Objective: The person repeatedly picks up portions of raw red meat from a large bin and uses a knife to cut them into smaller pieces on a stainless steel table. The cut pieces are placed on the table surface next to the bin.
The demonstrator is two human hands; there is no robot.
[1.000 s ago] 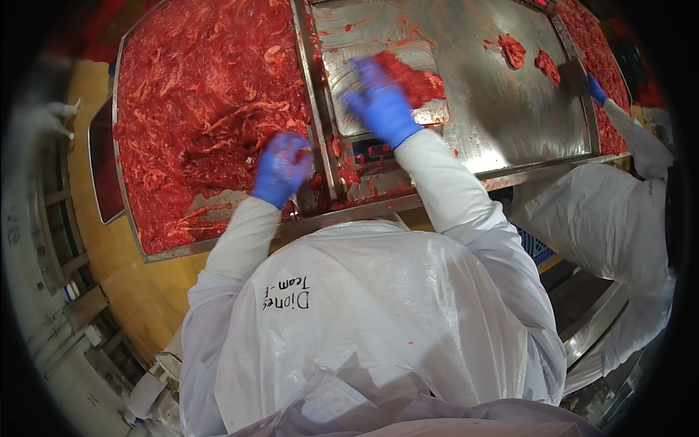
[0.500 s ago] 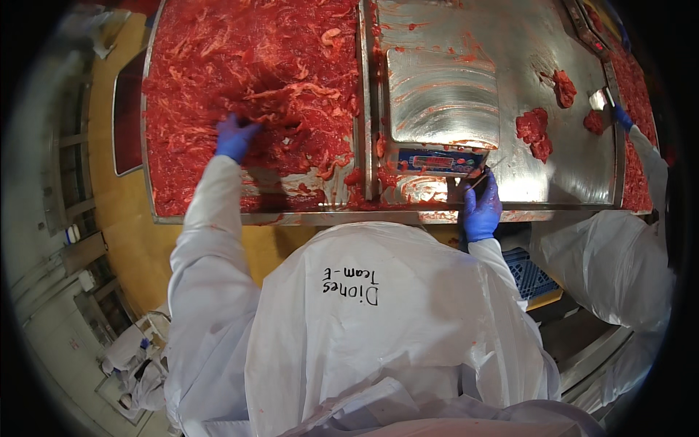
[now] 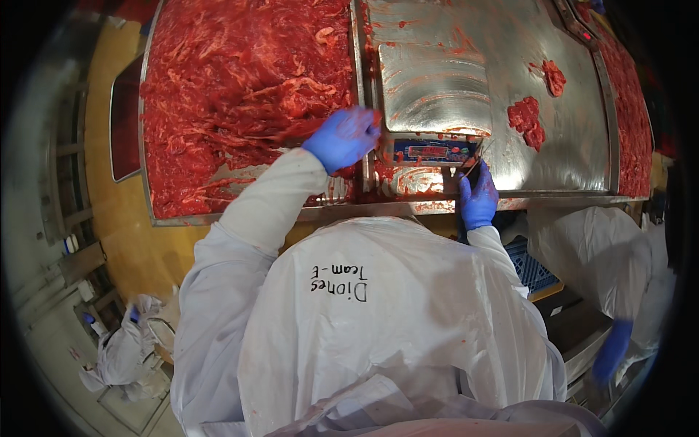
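Note:
My left hand [image 3: 344, 138], in a blue glove, is over the metal divider between the meat tray and the steel worktop. Its fingers are curled; a bit of red shows at their tips, but what they hold cannot be made out. Red meat trimmings [image 3: 240, 80] with pale fat fill the tray on the left. In front of the scale, my blue-gloved right hand [image 3: 478, 197] is closed on a knife [image 3: 475, 162], its thin blade pointing up and away. The scale [image 3: 435, 87] has a bare, smeared steel platform and a blue display panel [image 3: 435, 151].
Two meat pieces [image 3: 527, 124] lie on the steel worktop [image 3: 561, 164] right of the scale. More meat [image 3: 633, 124] lies beyond the right-hand rim. A co-worker's blue-gloved hand [image 3: 614, 352] hangs at the lower right. A blue crate [image 3: 531, 264] sits below the table edge.
My left hand has moved right from the meat heap to the divider, its fingers now curled. My right hand stays by the scale. The co-worker's hand has left the worktop, and a small meat piece there is gone.

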